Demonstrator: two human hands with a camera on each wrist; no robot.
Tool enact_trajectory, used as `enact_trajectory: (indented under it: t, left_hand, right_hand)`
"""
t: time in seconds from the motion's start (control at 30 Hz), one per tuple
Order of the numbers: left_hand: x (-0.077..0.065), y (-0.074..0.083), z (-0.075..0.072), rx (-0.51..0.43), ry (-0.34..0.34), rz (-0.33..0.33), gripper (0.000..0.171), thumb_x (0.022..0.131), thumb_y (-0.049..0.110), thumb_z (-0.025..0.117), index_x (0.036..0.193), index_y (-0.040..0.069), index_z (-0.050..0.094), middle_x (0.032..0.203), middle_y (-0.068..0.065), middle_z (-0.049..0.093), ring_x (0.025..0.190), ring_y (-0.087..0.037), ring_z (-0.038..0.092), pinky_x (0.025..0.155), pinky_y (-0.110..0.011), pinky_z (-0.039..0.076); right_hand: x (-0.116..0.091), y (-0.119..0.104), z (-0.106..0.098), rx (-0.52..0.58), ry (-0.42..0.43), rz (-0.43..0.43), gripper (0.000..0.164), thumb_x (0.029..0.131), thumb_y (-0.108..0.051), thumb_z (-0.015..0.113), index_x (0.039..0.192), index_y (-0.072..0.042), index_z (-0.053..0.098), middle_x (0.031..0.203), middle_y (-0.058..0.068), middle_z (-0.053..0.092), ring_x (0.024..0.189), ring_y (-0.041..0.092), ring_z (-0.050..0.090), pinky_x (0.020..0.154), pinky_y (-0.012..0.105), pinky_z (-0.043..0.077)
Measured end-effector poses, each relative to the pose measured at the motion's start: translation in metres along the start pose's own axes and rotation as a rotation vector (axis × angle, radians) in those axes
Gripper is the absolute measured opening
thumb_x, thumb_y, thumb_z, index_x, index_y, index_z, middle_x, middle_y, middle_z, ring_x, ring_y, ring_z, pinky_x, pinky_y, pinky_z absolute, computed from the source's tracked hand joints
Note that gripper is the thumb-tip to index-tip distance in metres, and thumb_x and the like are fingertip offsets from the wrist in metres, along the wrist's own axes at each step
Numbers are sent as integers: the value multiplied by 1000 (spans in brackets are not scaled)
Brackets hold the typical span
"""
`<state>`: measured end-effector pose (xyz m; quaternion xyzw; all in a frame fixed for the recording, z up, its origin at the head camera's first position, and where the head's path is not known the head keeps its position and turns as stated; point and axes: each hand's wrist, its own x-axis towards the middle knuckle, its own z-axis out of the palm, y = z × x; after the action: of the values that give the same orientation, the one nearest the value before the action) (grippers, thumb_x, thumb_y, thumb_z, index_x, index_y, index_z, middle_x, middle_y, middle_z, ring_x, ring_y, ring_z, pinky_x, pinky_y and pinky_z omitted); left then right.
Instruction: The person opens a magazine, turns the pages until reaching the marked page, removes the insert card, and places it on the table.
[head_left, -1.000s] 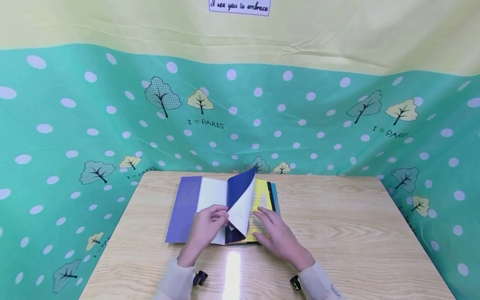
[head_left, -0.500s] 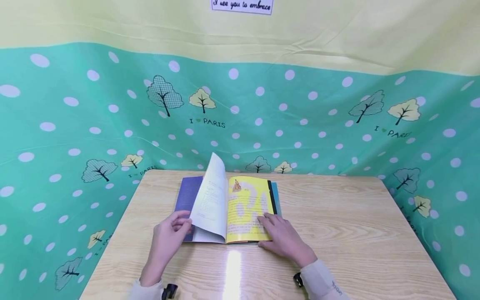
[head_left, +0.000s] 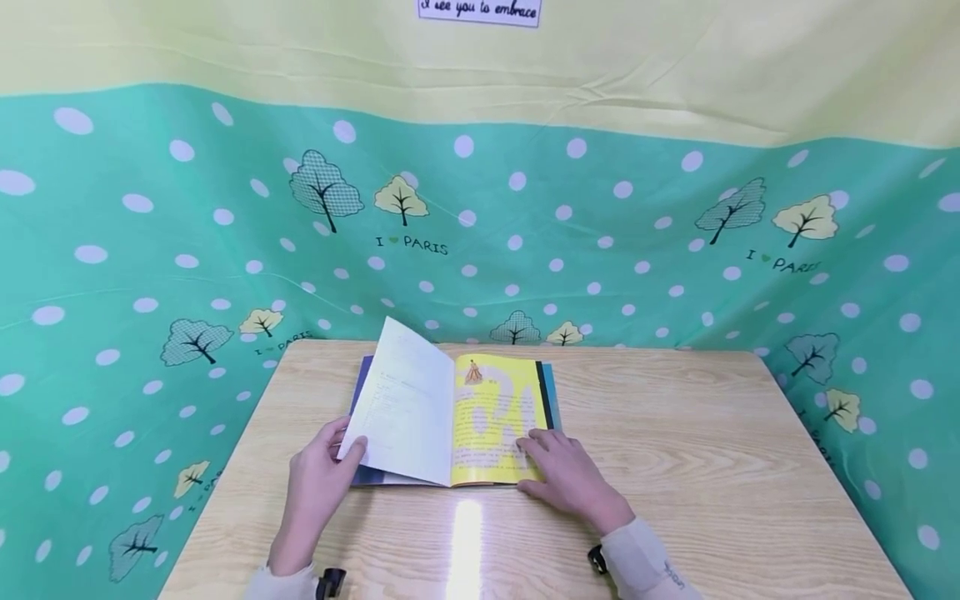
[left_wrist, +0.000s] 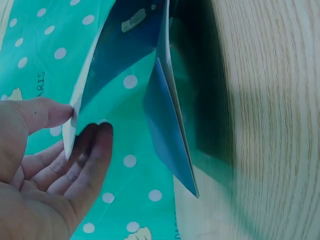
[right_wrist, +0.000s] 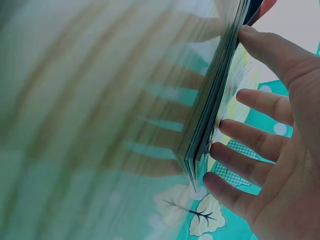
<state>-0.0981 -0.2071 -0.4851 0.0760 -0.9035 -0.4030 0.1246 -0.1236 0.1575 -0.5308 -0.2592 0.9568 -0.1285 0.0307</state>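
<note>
An open book lies on the table, its yellow right-hand page [head_left: 491, 417] showing a small figure and lines of print. My left hand [head_left: 318, 479] pinches the lower outer corner of a raised white page [head_left: 401, 408] between thumb and fingers. In the left wrist view that page [left_wrist: 80, 95] curves up, dark blue on its underside, above the blue cover flap [left_wrist: 167, 130]. My right hand [head_left: 566, 475] rests with spread fingers on the lower right part of the yellow page. From the right wrist view, the fingertips of the right hand [right_wrist: 265, 130] touch along the book's edge [right_wrist: 212, 100].
The book sits on a light wooden table [head_left: 675, 433], with a teal edge [head_left: 555, 392] showing at its right side. A green dotted cloth [head_left: 600, 233] with printed trees hangs behind and around the table.
The left hand has carried the page from right to left across the book, uncovering the yellow page. The right hand has shifted slightly right and down, staying on the book.
</note>
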Motion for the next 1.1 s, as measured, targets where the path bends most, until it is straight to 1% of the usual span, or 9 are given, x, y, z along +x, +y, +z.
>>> enact_trajectory:
  t: [0.2, 0.33, 0.47, 0.57, 0.73, 0.8, 0.87, 0.97, 1.1]
  left_hand:
    - [2, 2, 0, 79, -50, -15, 55, 96, 18, 66, 141, -7, 49, 126, -30, 62, 112, -42, 63, 87, -54, 55]
    - [3, 1, -1, 136, -84, -34, 62, 96, 19, 66, 144, -13, 41, 136, -35, 50, 125, -48, 51, 98, -59, 47]
    - [4, 1, 1, 157, -65, 9, 59, 95, 18, 67, 140, -13, 45, 141, -36, 45, 132, -50, 42, 107, -61, 38]
    - [3, 2, 6, 149, -63, 51, 53, 95, 17, 67, 137, -10, 51, 140, -33, 48, 133, -48, 43, 108, -60, 38]
    - [2, 7, 19, 121, -96, 109, 47, 95, 17, 68, 134, -6, 57, 135, -30, 55, 127, -46, 50, 102, -58, 45]
    - [2, 10, 26, 111, -108, 141, 43, 94, 17, 69, 131, -4, 60, 131, -28, 59, 121, -45, 56, 97, -57, 50]
    - [1, 15, 33, 89, -136, 162, 40, 94, 17, 70, 128, -2, 63, 129, -25, 62, 115, -43, 61, 92, -55, 53]
    - [-2, 24, 46, 50, -228, 187, 36, 95, 18, 70, 126, 2, 66, 127, -19, 65, 110, -38, 65, 88, -51, 56]
    - [-6, 37, 64, 18, -367, 256, 35, 96, 20, 70, 127, 5, 67, 128, -12, 66, 117, -31, 62, 94, -48, 55]
  right_hand:
    - [0, 2, 3, -36, 6, 4, 70, 87, -54, 72, 142, -13, 55, 139, 11, 53, 130, 31, 47, 102, 55, 44]
    - [-1, 2, 3, -42, 3, 3, 65, 88, -55, 70, 139, -15, 58, 139, 12, 53, 129, 31, 47, 102, 56, 44]
    - [-1, 1, 2, -49, -7, -2, 57, 92, -54, 66, 136, -17, 62, 140, 13, 54, 130, 32, 48, 103, 57, 43]
    - [-2, 0, -1, -51, -9, -10, 50, 96, -50, 63, 133, -18, 64, 140, 13, 55, 129, 32, 48, 102, 57, 43]
    - [-3, 1, -2, -46, 20, -40, 38, 99, -41, 62, 129, -17, 68, 137, 11, 59, 126, 31, 52, 100, 56, 45]
    - [-3, 1, -2, -42, 30, -54, 35, 100, -38, 61, 127, -17, 69, 136, 11, 60, 125, 32, 54, 99, 56, 46]
    - [-3, 0, -2, -46, 32, -67, 33, 101, -36, 61, 125, -16, 70, 134, 10, 62, 124, 33, 55, 99, 55, 47]
    - [-3, 0, -3, -64, 29, -90, 31, 102, -34, 59, 123, -15, 71, 131, 9, 65, 123, 34, 57, 102, 54, 47]
    - [-2, 2, -2, -71, 60, -146, 24, 101, -27, 61, 117, -13, 73, 121, 6, 70, 118, 27, 62, 105, 50, 46]
